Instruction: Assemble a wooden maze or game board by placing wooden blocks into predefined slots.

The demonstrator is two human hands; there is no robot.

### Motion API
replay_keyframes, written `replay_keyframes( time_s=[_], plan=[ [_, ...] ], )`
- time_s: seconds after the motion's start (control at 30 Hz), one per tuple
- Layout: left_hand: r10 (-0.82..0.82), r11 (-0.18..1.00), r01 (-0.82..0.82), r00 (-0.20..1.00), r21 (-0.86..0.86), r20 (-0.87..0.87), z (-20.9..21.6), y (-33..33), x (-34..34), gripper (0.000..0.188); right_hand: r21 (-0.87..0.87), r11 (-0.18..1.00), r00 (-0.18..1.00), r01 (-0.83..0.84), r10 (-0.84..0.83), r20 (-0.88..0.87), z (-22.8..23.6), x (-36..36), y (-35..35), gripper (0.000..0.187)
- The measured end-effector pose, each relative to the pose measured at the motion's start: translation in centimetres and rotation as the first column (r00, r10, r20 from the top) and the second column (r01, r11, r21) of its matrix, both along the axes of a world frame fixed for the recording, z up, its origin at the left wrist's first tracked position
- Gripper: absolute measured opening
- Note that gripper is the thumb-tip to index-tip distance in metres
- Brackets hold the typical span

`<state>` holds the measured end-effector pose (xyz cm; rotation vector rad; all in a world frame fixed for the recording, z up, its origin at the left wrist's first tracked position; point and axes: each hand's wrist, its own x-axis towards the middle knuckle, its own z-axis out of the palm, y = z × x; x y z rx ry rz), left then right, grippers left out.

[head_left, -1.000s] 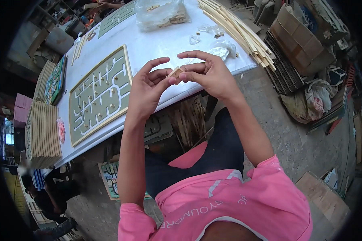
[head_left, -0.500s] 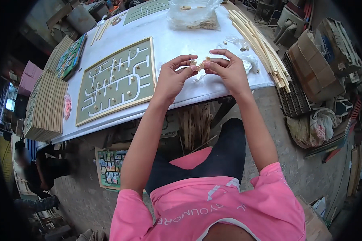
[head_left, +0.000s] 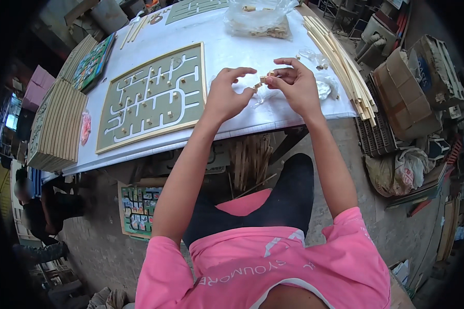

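Over the near part of the table, my right hand (head_left: 298, 87) pinches a few small wooden blocks (head_left: 263, 80) between thumb and fingers. My left hand (head_left: 229, 92) is beside them, thumb and index finger spread apart. Its thumb tip lies close to the lowest block, and whether they touch is hard to tell. Left of my hands lies a framed green board (head_left: 154, 98) with branching white grooves. Several small wooden blocks stand spread over that board. Crumpled clear plastic (head_left: 263, 95) sits on the table beneath the held blocks.
A clear bag of wooden blocks (head_left: 258, 23) stands farther back. Long wooden strips (head_left: 340, 67) run along the table's right side. Stacked boards (head_left: 59, 129) rise at the left edge, near a pink plastic packet (head_left: 85, 127). A cardboard box (head_left: 410, 98) stands at right. Another person (head_left: 41, 211) is at lower left.
My left hand's fingers have spread and drawn back from the blocks. My right hand keeps its pinch on them. The table view has shifted slightly.
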<state>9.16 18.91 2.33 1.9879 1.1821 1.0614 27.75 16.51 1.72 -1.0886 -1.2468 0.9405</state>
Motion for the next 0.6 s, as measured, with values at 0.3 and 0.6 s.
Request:
replay_keyframes(
  time_s=[0.3, 0.6],
  plan=[
    [-0.055, 0.969, 0.081, 0.992, -0.235, 0.117, 0.6, 0.4, 0.6, 0.023, 0.043, 0.998, 0.999, -0.047, 0.046, 0.027, 0.4, -0.5, 0.1, 0.033],
    [0.244, 0.923, -0.032, 0.818, -0.383, 0.520, 0.0, 0.8, 0.4, 0.027, 0.053, 0.998, 0.997, -0.041, 0.038, 0.063, 0.1, -1.4, 0.3, 0.033]
  ],
)
